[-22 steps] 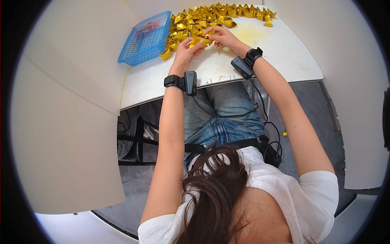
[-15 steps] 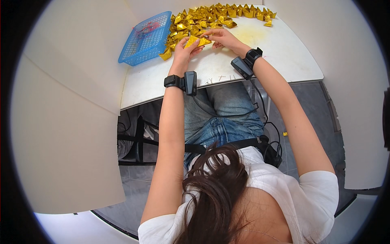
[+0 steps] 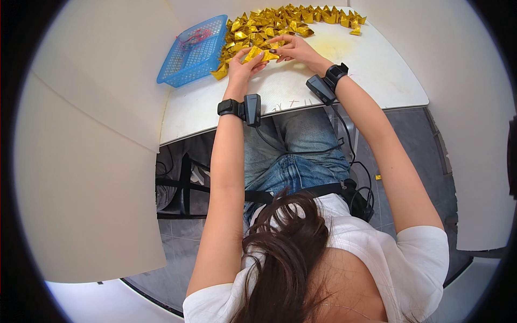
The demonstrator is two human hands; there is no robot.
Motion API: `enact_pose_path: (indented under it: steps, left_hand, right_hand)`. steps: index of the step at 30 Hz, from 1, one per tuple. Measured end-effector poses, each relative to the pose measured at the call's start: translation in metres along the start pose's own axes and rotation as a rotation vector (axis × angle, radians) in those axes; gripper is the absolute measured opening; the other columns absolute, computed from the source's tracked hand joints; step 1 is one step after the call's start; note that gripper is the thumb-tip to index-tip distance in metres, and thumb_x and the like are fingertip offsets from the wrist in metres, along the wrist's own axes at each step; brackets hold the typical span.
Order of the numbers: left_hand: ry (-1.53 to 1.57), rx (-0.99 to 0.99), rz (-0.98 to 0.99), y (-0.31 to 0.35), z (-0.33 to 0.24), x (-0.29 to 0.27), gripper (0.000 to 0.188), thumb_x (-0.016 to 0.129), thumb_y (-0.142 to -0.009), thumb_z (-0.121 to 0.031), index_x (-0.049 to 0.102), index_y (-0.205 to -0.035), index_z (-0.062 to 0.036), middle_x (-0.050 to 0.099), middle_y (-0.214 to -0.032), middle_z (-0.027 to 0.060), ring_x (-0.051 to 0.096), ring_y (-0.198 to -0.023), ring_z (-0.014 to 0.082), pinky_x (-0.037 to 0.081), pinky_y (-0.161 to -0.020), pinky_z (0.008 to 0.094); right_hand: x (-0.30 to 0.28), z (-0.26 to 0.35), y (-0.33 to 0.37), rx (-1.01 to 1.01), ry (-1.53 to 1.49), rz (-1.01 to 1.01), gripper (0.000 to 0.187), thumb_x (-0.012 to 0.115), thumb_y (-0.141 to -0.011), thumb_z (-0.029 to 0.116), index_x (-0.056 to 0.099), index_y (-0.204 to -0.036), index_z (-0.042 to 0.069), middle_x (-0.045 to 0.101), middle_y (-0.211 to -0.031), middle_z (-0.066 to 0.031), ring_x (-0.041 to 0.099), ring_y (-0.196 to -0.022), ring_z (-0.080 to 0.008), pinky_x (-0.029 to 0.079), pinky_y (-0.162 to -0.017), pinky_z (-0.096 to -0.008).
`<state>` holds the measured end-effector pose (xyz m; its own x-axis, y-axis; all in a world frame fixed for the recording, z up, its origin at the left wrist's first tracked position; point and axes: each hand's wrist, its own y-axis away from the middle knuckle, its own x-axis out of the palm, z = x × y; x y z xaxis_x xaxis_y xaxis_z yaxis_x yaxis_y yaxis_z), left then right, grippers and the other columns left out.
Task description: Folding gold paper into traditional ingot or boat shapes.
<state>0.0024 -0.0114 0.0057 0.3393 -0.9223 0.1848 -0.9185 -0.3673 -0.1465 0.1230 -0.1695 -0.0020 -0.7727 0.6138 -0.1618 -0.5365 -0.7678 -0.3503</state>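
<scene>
Between my two hands, above the white table (image 3: 371, 81), is a partly folded piece of gold foil paper (image 3: 254, 54). My left hand (image 3: 240, 68) pinches its left side, thumb on top and fingers beneath. My right hand (image 3: 299, 50) closes thumb and forefinger on its right corner. Just beyond the hands lies a heap of folded gold paper ingots (image 3: 264, 24), with pointed ends; some sit in a row toward the far right. Fingers cover parts of the held paper, so its exact folds are hard to make out.
A blue perforated plastic basket (image 3: 186, 67) stands at the table's left, with something pink inside. Pale partition walls (image 3: 91, 134) rise on both sides. Black cables (image 3: 350, 142) hang from the wrist devices. A small gold scrap (image 3: 378, 177) lies on the grey floor.
My right hand has shifted slightly left, toward my left hand, and its fingers have closed in on the paper's right corner. The held paper's outline looks changed there.
</scene>
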Motion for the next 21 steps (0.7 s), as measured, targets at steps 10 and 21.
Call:
enact_pose_path:
  steps: [10, 21]
  left_hand:
    - [0.051, -0.025, 0.033, -0.001, -0.002, 0.001, 0.033, 0.061, -0.086, -0.020, 0.048, -0.109, -0.0001, 0.061, -0.097, 0.0114, 0.063, -0.085, 0.0195, 0.054, -0.076, 0.0276]
    - [-0.042, -0.024, 0.122, 0.005, -0.004, 0.002, 0.029, 0.060, -0.086, -0.021, 0.055, -0.108, -0.0031, 0.061, -0.107, 0.0126, 0.059, -0.098, 0.0173, 0.054, -0.075, 0.0319]
  right_hand:
    - [-0.003, -0.008, -0.007, -0.033, 0.013, 0.045, 0.024, 0.065, -0.077, 0.008, 0.066, -0.101, 0.005, 0.067, -0.084, -0.0057, 0.063, -0.081, -0.0105, 0.046, -0.070, -0.0217]
    - [-0.005, -0.010, -0.007, -0.142, 0.051, 0.074, 0.021, 0.058, -0.071, -0.011, 0.068, -0.084, 0.002, 0.058, -0.117, -0.0116, 0.055, -0.105, -0.0169, 0.044, -0.089, -0.0256]
